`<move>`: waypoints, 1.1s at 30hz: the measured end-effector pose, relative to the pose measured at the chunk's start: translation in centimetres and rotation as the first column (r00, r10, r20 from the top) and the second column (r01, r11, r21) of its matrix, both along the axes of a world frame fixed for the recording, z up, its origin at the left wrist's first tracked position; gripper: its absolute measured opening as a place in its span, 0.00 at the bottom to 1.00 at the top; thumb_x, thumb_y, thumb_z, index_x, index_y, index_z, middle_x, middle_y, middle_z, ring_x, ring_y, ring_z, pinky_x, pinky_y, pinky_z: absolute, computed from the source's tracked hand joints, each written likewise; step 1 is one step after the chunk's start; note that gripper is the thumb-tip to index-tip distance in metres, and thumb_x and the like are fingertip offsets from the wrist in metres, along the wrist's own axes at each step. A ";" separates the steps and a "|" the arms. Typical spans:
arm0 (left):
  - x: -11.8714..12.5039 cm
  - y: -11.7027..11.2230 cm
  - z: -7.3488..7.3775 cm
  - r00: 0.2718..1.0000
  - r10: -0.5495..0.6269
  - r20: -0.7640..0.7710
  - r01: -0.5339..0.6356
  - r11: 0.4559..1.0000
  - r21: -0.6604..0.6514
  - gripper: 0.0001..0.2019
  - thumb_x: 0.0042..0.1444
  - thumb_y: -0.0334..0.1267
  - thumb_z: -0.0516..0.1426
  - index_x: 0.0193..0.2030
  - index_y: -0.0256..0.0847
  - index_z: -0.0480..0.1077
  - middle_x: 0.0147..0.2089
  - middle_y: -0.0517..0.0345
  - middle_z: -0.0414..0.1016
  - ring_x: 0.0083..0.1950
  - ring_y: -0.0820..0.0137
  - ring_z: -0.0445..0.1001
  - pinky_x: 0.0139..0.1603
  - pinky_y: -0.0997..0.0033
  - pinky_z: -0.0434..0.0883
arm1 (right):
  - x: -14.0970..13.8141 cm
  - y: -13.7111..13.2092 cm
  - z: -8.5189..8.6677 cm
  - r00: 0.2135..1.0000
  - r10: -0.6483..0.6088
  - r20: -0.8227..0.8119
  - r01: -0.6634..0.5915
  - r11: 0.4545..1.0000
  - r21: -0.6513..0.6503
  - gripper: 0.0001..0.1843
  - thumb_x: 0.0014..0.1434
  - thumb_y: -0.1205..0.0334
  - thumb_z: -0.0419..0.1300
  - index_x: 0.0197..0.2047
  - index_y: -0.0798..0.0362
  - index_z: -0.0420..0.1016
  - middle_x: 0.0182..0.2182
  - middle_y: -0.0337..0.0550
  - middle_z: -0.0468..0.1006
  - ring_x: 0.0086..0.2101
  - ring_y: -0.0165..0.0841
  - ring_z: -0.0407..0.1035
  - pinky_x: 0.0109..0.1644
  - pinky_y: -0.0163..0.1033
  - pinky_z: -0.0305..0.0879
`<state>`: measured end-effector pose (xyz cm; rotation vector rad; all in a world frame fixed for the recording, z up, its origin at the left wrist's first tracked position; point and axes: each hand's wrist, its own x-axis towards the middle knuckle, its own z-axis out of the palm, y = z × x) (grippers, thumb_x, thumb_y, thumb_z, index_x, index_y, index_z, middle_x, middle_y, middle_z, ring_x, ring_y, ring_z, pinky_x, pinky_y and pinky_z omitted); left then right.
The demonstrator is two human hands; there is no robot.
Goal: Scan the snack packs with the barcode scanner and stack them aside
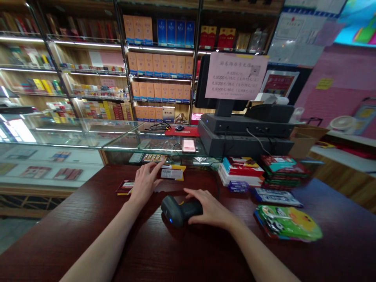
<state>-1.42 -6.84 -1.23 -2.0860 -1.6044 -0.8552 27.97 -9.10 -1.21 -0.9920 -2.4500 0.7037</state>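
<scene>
My right hand point(212, 210) curved round scanner point(179, 212); whether gripping, I can't tell. My left hand point(145, 181) wide, fingers spread beside yellow packet point(172, 172) near far edge of worktop point(188, 256).

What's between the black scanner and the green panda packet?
The right hand, which is at the scanner, its wrist, then a strip of bare tabletop. Head view.
</scene>
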 end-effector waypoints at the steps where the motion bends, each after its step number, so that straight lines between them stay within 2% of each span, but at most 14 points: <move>1: 0.0 0.0 0.0 1.000 0.002 -0.007 -0.002 1.000 0.001 0.36 0.56 0.35 0.63 0.70 0.52 0.56 0.58 0.48 0.67 0.57 0.55 0.67 0.58 0.52 0.67 | -0.1 0.0 -0.1 1.000 0.007 0.022 -0.008 1.000 0.014 0.50 0.46 0.51 0.74 0.69 0.43 0.60 0.55 0.46 0.76 0.52 0.43 0.68 0.59 0.48 0.60; 8: 0.0 0.1 -0.3 0.999 0.011 -0.037 -0.011 1.000 -0.003 0.35 0.56 0.35 0.63 0.70 0.49 0.58 0.59 0.46 0.67 0.58 0.54 0.67 0.59 0.51 0.67 | -0.6 -0.1 -0.2 0.989 0.068 0.131 -0.087 0.986 0.144 0.42 0.52 0.50 0.71 0.67 0.48 0.64 0.54 0.48 0.76 0.52 0.43 0.68 0.59 0.48 0.56; 14: 0.1 0.0 -0.2 1.000 0.017 -0.011 -0.016 1.000 0.008 0.36 0.56 0.35 0.64 0.70 0.52 0.58 0.58 0.47 0.68 0.58 0.54 0.67 0.60 0.52 0.66 | -0.5 -0.5 0.0 0.986 0.087 0.144 -0.115 0.974 0.197 0.31 0.59 0.50 0.67 0.63 0.47 0.68 0.52 0.46 0.77 0.50 0.42 0.68 0.57 0.46 0.57; 19: 0.1 -0.1 -0.2 0.998 0.058 -0.019 -0.057 0.998 0.033 0.36 0.56 0.37 0.64 0.70 0.49 0.58 0.58 0.46 0.67 0.58 0.54 0.67 0.59 0.52 0.67 | -0.3 -0.4 0.5 0.998 -0.017 0.064 0.001 0.969 0.247 0.29 0.59 0.53 0.67 0.62 0.47 0.69 0.51 0.46 0.77 0.50 0.41 0.68 0.57 0.46 0.58; 24: 0.2 -0.1 -0.3 0.995 0.097 -0.021 -0.095 0.993 0.066 0.35 0.56 0.37 0.64 0.69 0.48 0.60 0.58 0.45 0.67 0.57 0.54 0.67 0.58 0.52 0.67 | 0.0 -0.2 1.1 0.992 -0.122 -0.029 0.126 0.966 0.225 0.30 0.59 0.57 0.67 0.63 0.48 0.67 0.50 0.46 0.77 0.50 0.42 0.69 0.55 0.45 0.59; 33: -0.1 0.0 -0.6 0.995 0.100 -0.019 -0.097 0.990 0.101 0.34 0.57 0.40 0.63 0.70 0.48 0.59 0.59 0.43 0.66 0.57 0.53 0.66 0.59 0.51 0.66 | -0.1 -0.6 1.5 0.994 -0.106 -0.025 0.109 0.972 0.210 0.25 0.58 0.57 0.69 0.57 0.46 0.71 0.49 0.43 0.77 0.50 0.41 0.69 0.53 0.44 0.58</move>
